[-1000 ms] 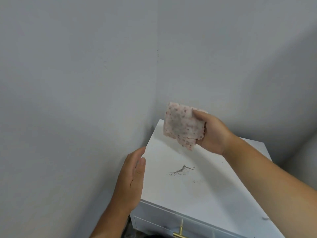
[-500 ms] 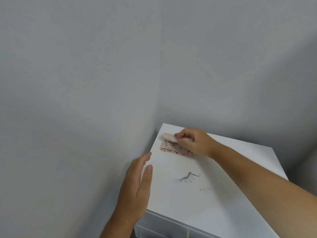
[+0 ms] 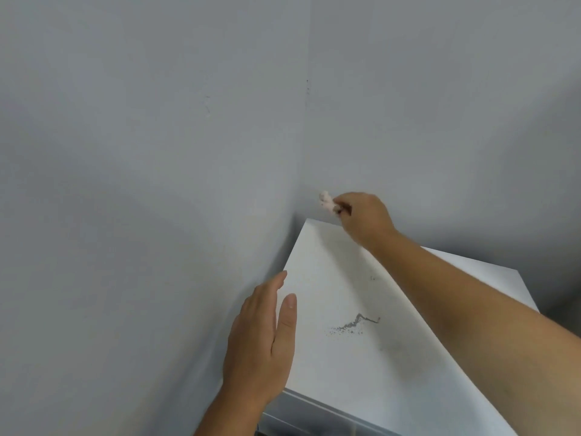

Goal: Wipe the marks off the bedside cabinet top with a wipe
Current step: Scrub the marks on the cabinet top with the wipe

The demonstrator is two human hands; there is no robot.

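Observation:
The white bedside cabinet top [image 3: 330, 369] fills the lower right. A dark grey smear with specks [image 3: 353, 325] lies near its middle, and a few fainter specks [image 3: 372, 278] sit further back. My right hand [image 3: 364, 217] hovers over the far left corner, fingers pinched on a crumpled pink wipe [image 3: 327, 202] that sticks out to the left, lifted off the surface. My left hand [image 3: 264, 338] is flat with fingers together at the cabinet's left edge, thumb over the top, holding nothing.
Grey walls meet in a corner [image 3: 306, 121] right behind the cabinet, close on its left and back sides. The drawer front [image 3: 301, 423] shows at the bottom edge of the view.
My right hand brought the wipe down onto the far left of the top, then lifted it, bunched, toward the back corner. My left hand stayed at the left edge.

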